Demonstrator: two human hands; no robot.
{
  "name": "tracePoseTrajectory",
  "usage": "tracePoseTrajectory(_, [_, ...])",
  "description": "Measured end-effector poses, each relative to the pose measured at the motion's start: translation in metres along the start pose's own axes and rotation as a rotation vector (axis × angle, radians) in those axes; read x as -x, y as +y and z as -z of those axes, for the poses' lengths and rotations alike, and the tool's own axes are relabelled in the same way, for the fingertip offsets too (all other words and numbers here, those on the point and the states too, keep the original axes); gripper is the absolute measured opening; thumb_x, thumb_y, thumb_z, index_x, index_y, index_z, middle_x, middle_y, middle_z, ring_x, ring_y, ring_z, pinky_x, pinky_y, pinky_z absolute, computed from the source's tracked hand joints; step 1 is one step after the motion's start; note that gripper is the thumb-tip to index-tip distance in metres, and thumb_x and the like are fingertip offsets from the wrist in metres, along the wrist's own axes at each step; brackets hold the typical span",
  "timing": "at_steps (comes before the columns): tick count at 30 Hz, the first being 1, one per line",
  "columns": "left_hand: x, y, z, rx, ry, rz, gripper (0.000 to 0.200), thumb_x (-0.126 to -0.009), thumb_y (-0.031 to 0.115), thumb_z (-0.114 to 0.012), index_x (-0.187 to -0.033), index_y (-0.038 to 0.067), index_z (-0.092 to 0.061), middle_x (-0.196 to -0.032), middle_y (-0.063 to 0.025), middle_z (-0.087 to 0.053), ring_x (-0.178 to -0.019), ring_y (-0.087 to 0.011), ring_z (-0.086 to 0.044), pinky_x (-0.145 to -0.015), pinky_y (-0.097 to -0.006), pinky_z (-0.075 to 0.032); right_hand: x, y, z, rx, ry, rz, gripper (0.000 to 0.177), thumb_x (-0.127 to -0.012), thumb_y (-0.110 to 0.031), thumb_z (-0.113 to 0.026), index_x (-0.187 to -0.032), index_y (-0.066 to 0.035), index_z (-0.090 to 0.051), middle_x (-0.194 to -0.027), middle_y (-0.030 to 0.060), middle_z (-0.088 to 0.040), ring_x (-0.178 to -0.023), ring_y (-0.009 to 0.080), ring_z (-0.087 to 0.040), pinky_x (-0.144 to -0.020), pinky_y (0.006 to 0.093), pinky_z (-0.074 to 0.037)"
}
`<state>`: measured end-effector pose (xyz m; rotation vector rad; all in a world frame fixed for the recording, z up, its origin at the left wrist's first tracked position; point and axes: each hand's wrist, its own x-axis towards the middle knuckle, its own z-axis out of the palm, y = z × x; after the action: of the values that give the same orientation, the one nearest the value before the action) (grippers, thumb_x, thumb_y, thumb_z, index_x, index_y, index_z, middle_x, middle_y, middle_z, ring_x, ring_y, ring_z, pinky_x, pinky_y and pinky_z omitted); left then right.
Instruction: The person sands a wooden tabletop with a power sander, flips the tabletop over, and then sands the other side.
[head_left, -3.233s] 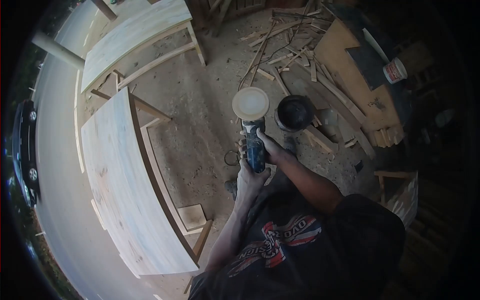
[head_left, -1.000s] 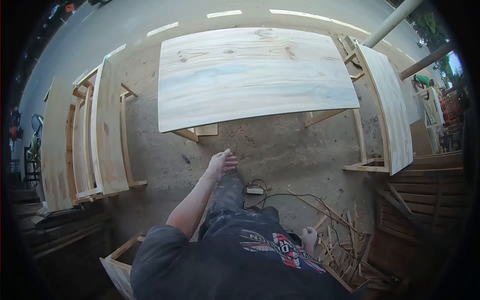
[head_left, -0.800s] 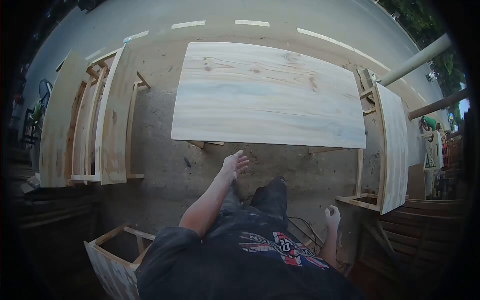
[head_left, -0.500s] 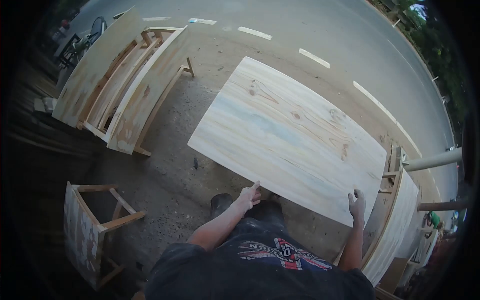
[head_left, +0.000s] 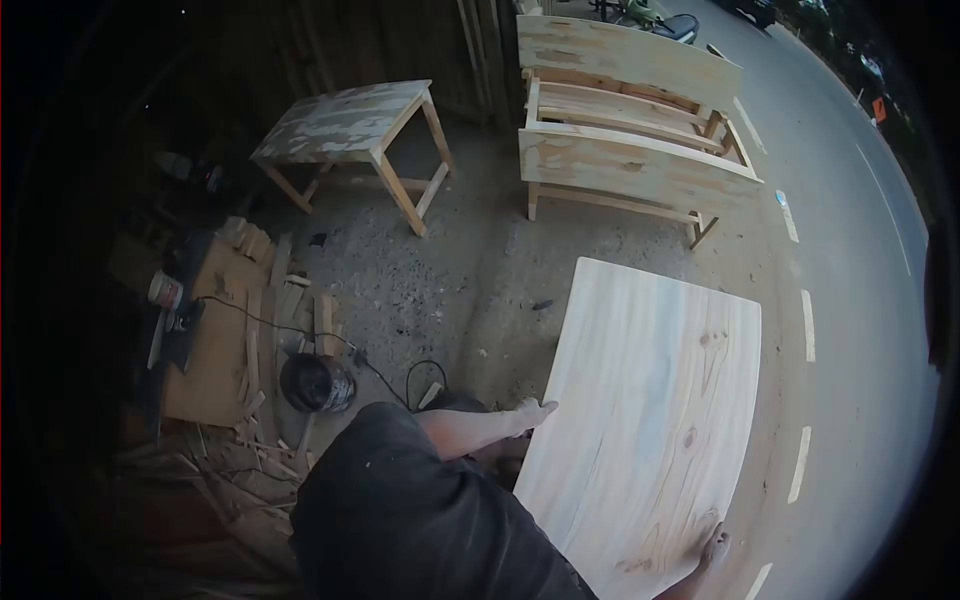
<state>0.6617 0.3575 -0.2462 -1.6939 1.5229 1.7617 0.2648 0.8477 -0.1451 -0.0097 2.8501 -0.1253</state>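
A broad pale wooden tabletop [head_left: 640, 400], with knots and faint bluish streaks, spans the space in front of me. My left hand [head_left: 533, 414] grips its left long edge, the thumb at the rim and the other fingers partly hidden below. On the opposite edge, near the close end, my right hand [head_left: 716, 547] is curled round the rim. What supports the tabletop is out of sight beneath it.
A bench-like wooden frame [head_left: 640, 155] stands beyond the tabletop, with a small patchy table [head_left: 350, 120] to its left. A dark bucket [head_left: 318, 383], a cable [head_left: 385, 380] and wood scraps [head_left: 265, 470] lie at left. A road [head_left: 860, 330] runs along the right.
My view has swung left, bringing the bucket and wood scraps into sight. My left hand has closed on the near long edge, and my right hand has moved to the opposite edge.
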Motion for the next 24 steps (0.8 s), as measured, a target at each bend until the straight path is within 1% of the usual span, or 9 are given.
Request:
tracePoseTrajectory(1, [0.005,0.003,-0.015,0.015,-0.004,-0.028,0.087,-0.096,0.072,-0.061,-0.125,-0.010,-0.064,-0.112,-0.0216,-0.074,-0.090,-0.0353,-0.075,-0.070,-0.0511,-0.059,-0.008,0.003,-0.003,0.060,0.015,0.025,0.071,-0.099,-0.065,-0.061,-0.136,-0.004,-0.059,-0.139,0.0233,-0.060,-0.126,0.0387,-0.056,-0.103,0.0505,-0.048])
tracePoseTrajectory(2, [0.005,0.000,-0.002,0.044,0.019,-0.070,0.088,-0.096,0.073,-0.060,-0.124,-0.010,-0.065,-0.109,-0.0218,-0.075,-0.087,-0.0361,-0.075,-0.068,-0.0519,-0.059,-0.011,-0.010,-0.005,0.116,0.044,0.047,0.070,-0.099,-0.065,-0.060,-0.132,-0.004,-0.060,-0.135,0.0229,-0.061,-0.122,0.0382,-0.057,-0.100,0.0510,-0.048])
tracePoseTrajectory(3, [0.038,0.018,0.011,0.014,-0.047,-0.035,0.090,-0.097,0.073,-0.057,-0.130,-0.011,-0.061,-0.120,-0.0233,-0.073,-0.101,-0.0364,-0.074,-0.076,-0.0517,-0.059,-0.007,-0.011,-0.004,0.149,0.062,0.042,0.069,-0.098,-0.066,-0.060,-0.128,-0.004,-0.061,-0.131,0.0224,-0.061,-0.118,0.0378,-0.057,-0.098,0.0516,-0.048])
tracePoseTrajectory(5, [-0.050,-0.039,-0.027,-0.256,0.077,-0.202,0.089,-0.099,0.072,-0.054,-0.138,-0.008,-0.055,-0.135,-0.0230,-0.067,-0.118,-0.0373,-0.069,-0.093,-0.0520,-0.056,-0.002,-0.028,0.003,0.214,0.107,0.053,0.067,-0.098,-0.068,-0.059,-0.120,-0.005,-0.063,-0.123,0.0215,-0.063,-0.109,0.0369,-0.058,-0.093,0.0527,-0.049])
tracePoseTrajectory(8, [0.001,-0.038,0.017,-0.153,-0.036,-0.158,0.086,-0.100,0.070,-0.052,-0.139,-0.007,-0.055,-0.136,-0.0222,-0.066,-0.119,-0.0373,-0.068,-0.094,-0.0523,-0.055,0.016,-0.040,0.016,0.273,0.171,0.050,0.066,-0.098,-0.070,-0.057,-0.108,-0.006,-0.066,-0.110,0.0202,-0.065,-0.097,0.0356,-0.059,-0.086,0.0543,-0.049])
tracePoseTrajectory(15, [0.028,-0.098,0.062,-0.060,-0.097,-0.166,0.078,-0.103,0.065,-0.047,-0.140,-0.004,-0.055,-0.138,-0.0203,-0.065,-0.123,-0.0373,-0.065,-0.099,-0.0531,-0.053,0.081,-0.099,0.105,0.284,0.419,0.112,0.072,-0.097,-0.076,-0.053,-0.080,-0.008,-0.073,-0.082,0.0170,-0.071,-0.067,0.0325,-0.062,-0.069,0.0582,-0.051])
tracePoseTrajectory(19, [0.047,-0.126,0.081,0.051,-0.079,-0.235,0.074,-0.105,0.062,-0.044,-0.141,-0.002,-0.055,-0.139,-0.0193,-0.064,-0.125,-0.0373,-0.064,-0.101,-0.0535,-0.052,0.160,-0.159,0.193,0.176,0.645,0.238,0.081,-0.096,-0.079,-0.051,-0.064,-0.009,-0.078,-0.065,0.0152,-0.075,-0.050,0.0308,-0.063,-0.059,0.0604,-0.051])
tracePoseTrajectory(21, [0.058,-0.137,0.098,0.135,-0.047,-0.294,0.072,-0.106,0.060,-0.042,-0.141,-0.001,-0.054,-0.140,-0.0187,-0.063,-0.126,-0.0373,-0.063,-0.103,-0.0537,-0.051,0.262,-0.242,0.255,0.077,0.724,0.365,0.076,-0.103,-0.069,-0.050,-0.065,-0.009,-0.077,-0.057,0.0089,-0.069,-0.046,0.0296,-0.063,-0.052,0.0522,-0.051])
tracePoseTrajectory(24, [0.074,-0.147,0.124,0.282,0.031,-0.436,0.069,-0.107,0.058,-0.040,-0.142,0.000,-0.054,-0.141,-0.0179,-0.063,-0.127,-0.0373,-0.062,-0.105,-0.0540,-0.050,0.359,-0.314,0.323,-0.073,0.948,0.589,0.075,-0.104,-0.067,-0.049,-0.065,-0.009,-0.076,-0.056,0.0086,-0.068,-0.047,0.0287,-0.063,-0.051,0.0502,-0.051])
